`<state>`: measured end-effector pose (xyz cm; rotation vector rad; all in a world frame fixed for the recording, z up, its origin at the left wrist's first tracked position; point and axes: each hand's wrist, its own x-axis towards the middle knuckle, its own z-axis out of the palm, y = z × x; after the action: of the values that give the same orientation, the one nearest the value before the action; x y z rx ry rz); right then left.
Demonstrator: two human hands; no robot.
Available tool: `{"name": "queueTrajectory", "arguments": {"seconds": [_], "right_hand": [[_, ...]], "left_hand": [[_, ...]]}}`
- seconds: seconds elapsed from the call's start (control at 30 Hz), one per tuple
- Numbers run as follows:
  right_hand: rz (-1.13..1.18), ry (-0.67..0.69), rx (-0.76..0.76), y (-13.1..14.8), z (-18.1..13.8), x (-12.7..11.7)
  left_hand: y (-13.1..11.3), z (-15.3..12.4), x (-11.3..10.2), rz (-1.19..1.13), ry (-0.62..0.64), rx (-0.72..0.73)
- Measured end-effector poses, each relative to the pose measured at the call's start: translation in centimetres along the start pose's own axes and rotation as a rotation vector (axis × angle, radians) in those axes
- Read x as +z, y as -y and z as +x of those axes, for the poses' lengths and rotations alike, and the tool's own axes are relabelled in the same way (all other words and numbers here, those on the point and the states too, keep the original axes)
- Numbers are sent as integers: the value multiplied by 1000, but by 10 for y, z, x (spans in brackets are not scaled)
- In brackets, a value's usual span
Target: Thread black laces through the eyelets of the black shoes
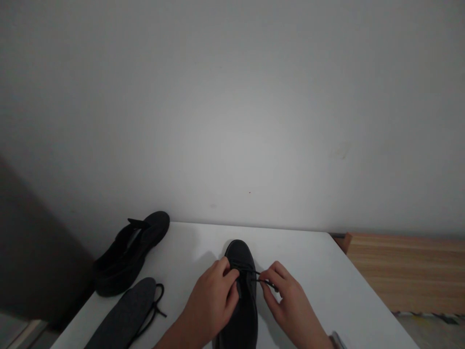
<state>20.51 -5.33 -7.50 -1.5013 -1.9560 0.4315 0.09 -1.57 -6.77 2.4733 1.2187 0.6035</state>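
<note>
Black shoe on the surface is prob. light & pliable, best steadied by its sides; our R hand pinches a lace, our L hand curls over it, hold unclear.

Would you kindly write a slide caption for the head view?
Left hand at a black shoe, right hand holding its lace, second shoe nearby.

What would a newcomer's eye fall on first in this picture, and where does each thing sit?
First, probably, the two bare hands at the black shoe low in the middle: the right hand pinches a dark lace, while the left hand is at the lacing. Next, on the left side of the white table, a second black shoe and, nearer the camera, a dark grey insole.
</note>
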Motion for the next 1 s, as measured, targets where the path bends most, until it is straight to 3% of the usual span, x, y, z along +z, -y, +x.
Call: {"name": "queueTrajectory", "arguments": {"seconds": [0.27,0.5,0.67,1.0], "right_hand": [[-176,-94,-31,2,4,19],[-243,-195,-122,10,0,11],[-250,-112,-162,28,3,10],[-709,16,-42,51,28,32]], "left_hand": [[-3,9,6,177,57,-37],[0,5,13,148,13,-39],[-3,4,11,71,-82,-42],[-14,-12,-20,-341,-401,58]]}}
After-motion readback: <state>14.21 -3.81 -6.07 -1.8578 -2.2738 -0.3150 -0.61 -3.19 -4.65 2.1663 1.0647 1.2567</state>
